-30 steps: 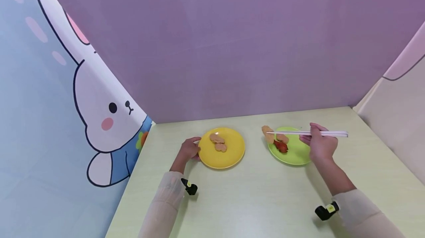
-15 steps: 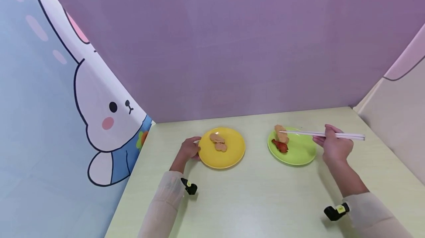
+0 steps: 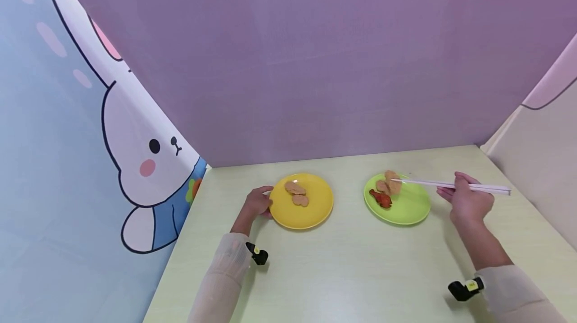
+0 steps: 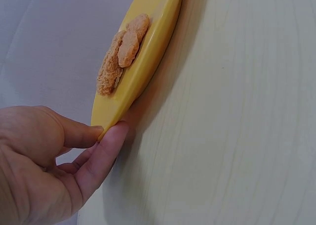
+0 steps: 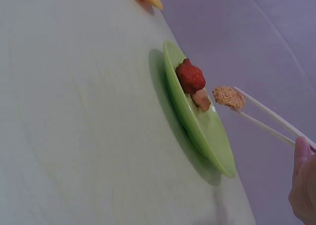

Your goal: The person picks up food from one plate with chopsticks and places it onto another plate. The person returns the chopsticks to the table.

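Gripping the chopsticks (image 3: 489,189) in my right hand (image 3: 470,202), I have a breaded piece (image 5: 228,97) caught between their tips; it lies out to the left of those fingers, over the far left part of the green plate (image 3: 412,207), and the right wrist view shows it raised clear of the surface; its long axis runs roughly away from me, crossing the line of the sticks. Just left of it on that plate sit a small tan piece (image 3: 381,187) and a red drumstick (image 3: 381,199); my right hand is by far the nearer; my left hand (image 3: 258,202) is well apart, thumb and fingers pinching the rim of the yellow plate (image 3: 319,203), which carries more breaded pieces (image 3: 295,188).
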A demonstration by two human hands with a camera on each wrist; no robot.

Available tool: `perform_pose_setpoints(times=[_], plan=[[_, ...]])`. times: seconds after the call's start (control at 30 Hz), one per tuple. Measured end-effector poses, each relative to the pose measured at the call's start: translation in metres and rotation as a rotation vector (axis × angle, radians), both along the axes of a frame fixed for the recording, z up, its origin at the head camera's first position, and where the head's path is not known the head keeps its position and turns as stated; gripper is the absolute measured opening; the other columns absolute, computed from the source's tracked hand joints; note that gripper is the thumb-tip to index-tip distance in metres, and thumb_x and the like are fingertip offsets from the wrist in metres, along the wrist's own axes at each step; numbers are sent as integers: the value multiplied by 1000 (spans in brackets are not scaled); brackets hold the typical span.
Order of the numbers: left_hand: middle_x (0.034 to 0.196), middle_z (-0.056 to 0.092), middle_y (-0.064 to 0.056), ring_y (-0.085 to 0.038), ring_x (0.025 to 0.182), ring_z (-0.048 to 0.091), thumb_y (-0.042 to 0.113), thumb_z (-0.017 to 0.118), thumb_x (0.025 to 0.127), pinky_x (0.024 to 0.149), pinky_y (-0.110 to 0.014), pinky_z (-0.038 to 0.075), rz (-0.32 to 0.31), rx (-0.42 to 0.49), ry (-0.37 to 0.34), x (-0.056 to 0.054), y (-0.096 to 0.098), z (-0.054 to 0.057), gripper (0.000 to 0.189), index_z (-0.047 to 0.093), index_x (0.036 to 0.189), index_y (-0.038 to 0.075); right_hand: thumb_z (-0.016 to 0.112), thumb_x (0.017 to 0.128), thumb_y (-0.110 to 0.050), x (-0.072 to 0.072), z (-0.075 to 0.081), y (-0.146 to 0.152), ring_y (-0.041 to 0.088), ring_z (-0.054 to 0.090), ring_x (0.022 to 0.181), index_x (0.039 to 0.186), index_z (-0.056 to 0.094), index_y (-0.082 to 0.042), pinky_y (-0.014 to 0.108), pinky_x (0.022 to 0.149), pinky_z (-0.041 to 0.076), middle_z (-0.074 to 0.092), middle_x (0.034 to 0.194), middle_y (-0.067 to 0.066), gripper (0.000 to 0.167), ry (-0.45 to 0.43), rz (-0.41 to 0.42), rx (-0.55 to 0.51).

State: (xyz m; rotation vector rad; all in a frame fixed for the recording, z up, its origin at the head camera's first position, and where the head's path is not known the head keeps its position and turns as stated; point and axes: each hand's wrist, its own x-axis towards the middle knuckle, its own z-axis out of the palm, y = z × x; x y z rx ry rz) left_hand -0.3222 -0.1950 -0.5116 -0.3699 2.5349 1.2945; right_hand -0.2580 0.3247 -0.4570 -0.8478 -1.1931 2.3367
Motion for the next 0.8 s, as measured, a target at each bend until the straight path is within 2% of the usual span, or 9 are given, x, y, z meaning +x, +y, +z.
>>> perform_pose_setpoints(times=[0.57,0.8], plan=[[131,67,-20,-15,66,71,1,58,97,55,-29,63,3,-18,6,2,0,-1,54,54,148,17,62,98,-8,2,-11,13,22,69,45,88,74,-11,33,47,61,69,62,6,16,-1,-36,-21],[132,67,-20,-15,64,71,1,58,97,56,-30,63,1,-8,7,4,1,3,53,54,148,17,62,98,-9,3,-15,14,22,69,46,88,74,-12,34,46,61,69,61,7,15,-4,-31,-28]])
